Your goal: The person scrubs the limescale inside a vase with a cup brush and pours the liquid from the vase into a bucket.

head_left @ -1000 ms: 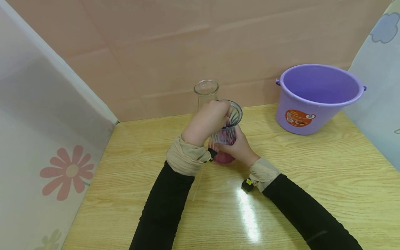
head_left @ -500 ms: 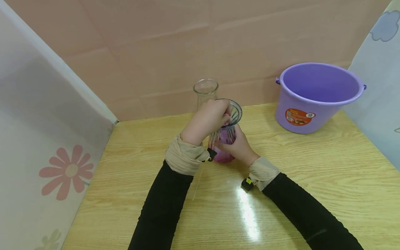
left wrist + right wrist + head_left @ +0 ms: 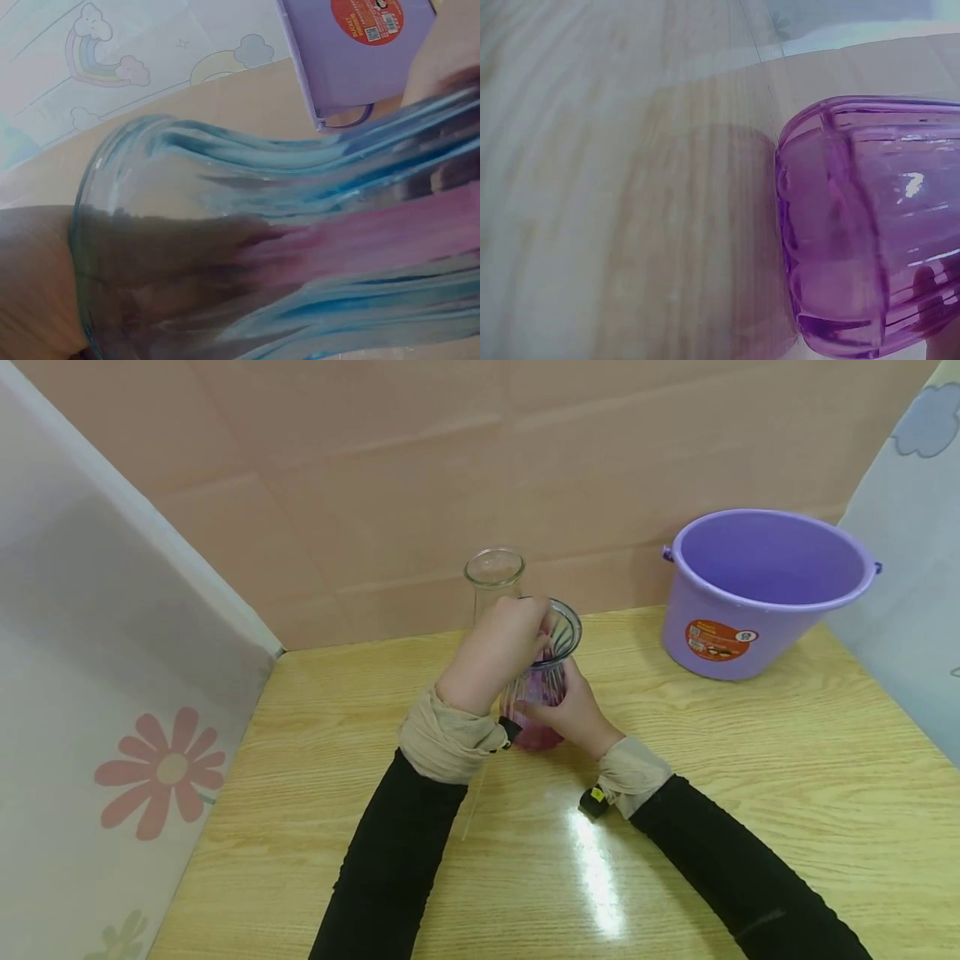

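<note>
A ribbed glass vase [image 3: 538, 739], bluish at the rim and pink-purple lower down, stands slightly tilted on the table. My right hand [image 3: 576, 720] grips its side, with the thumb across the front. My left hand [image 3: 498, 650] reaches over the rim with its fingers inside the mouth. Through the glass in the left wrist view, those fingers pinch a long pink thing [image 3: 375, 240] whose kind is unclear. In the right wrist view the vase's purple base [image 3: 832, 240] is close to the table, and the right fingertips show at its lower edge.
Behind the vase stands a clear glass vase [image 3: 495, 575]. A purple bucket [image 3: 693, 602] with an orange label is at the back right. A thin pale stick-like line [image 3: 472, 810] lies on the wooden table [image 3: 337, 735]. Covered walls enclose the back and sides.
The left hand shifts very slightly at the vase's mouth, its fingers staying inside. The right hand and the vase hold their place.
</note>
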Demonstrator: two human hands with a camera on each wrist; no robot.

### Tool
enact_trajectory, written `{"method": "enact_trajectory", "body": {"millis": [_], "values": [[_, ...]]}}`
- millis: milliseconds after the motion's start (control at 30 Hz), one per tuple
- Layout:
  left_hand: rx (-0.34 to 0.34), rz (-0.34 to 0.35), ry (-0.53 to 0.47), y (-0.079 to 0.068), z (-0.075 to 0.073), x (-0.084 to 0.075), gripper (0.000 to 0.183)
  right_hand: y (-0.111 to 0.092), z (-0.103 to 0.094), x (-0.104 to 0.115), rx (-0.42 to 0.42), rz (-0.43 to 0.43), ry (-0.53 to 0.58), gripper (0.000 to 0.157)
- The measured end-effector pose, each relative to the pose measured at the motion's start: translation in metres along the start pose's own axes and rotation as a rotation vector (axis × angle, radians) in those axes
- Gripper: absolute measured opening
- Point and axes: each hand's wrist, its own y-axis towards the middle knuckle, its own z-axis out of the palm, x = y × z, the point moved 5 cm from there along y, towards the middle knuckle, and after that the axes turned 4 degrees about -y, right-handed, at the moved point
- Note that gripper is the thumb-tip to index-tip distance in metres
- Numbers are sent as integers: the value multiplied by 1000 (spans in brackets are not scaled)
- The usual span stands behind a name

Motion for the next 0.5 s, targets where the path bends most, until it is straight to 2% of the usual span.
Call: {"method": "enact_trajectory", "body": {"millis": [200,500], "values": [[-24,14,-9,0,0,0,5,0,-1,-2,2,19,2,85],[-53,73,-18,1,0,2,15,-2,0,-1,7,21,-5,85]]}}
